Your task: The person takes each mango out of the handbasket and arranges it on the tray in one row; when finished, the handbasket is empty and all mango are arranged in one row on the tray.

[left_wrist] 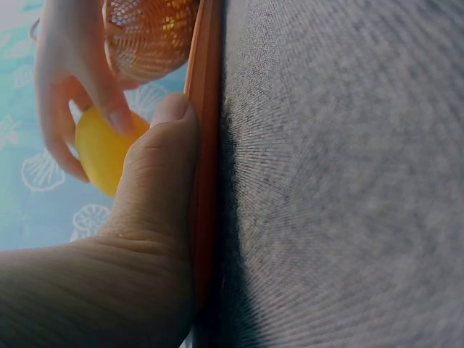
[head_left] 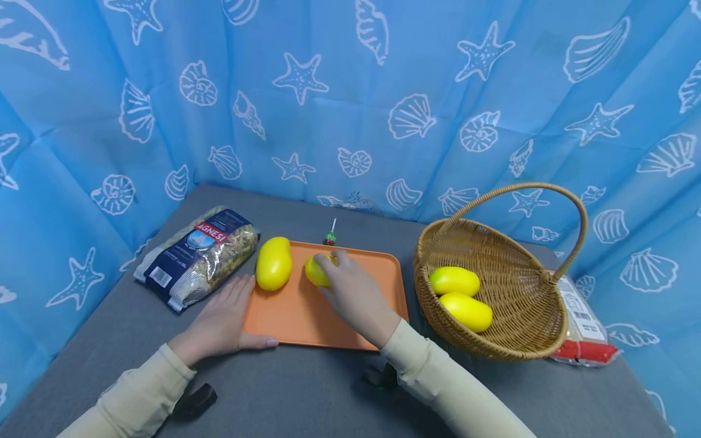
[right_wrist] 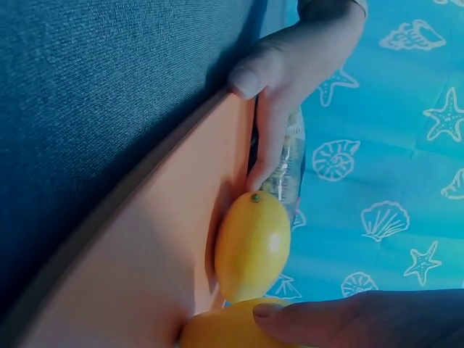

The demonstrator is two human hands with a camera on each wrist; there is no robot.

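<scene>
My right hand (head_left: 356,292) grips a yellow mango (head_left: 316,272) over the middle of an orange tray (head_left: 296,319), its fingers curled round the fruit and covering much of it. To the left, a second mango (head_left: 274,263) lies on the tray's left part. My left hand (head_left: 221,319) rests at the tray's front left corner. Its fingers stretch along the left side, and the thumb (left_wrist: 170,145) lies against the front rim. In the right wrist view the second mango (right_wrist: 254,246) shows a small stem end close to the left fingertips.
A wicker basket (head_left: 509,261) with a tall handle stands right of the tray, holding two mangoes (head_left: 454,281). A red-and-clear packet (head_left: 586,322) lies partly behind it. On the left lies an Agnesi pasta bag (head_left: 199,255). A lollipop (head_left: 330,237) lies behind the tray, before a blue curtain (head_left: 350,121).
</scene>
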